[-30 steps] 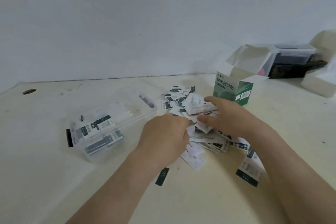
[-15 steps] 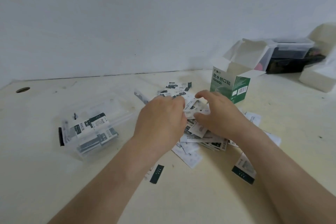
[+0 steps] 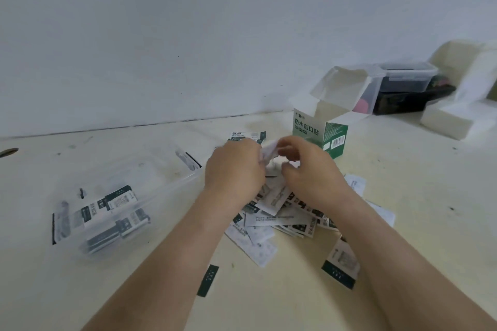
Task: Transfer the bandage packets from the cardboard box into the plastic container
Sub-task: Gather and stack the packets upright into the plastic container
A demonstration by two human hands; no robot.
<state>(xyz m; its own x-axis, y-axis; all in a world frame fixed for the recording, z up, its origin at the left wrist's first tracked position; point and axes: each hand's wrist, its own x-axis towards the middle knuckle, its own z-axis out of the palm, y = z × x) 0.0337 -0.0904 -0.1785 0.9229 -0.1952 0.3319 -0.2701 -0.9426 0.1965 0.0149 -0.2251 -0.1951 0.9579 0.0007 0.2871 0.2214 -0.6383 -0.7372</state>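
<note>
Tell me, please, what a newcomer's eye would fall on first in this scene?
Most striking is the loose heap of white and dark green bandage packets spread over the cream table at centre, with the person's left hand and right hand meeting above it around a few white packets. Behind stands the open green and white cardboard box. To the left sits the clear plastic container, already holding some packets.

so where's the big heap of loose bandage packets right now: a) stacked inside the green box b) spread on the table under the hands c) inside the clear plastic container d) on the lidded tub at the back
b: the loose packets lie heaped on the table beneath both hands, with only a few in the plastic container.
</note>
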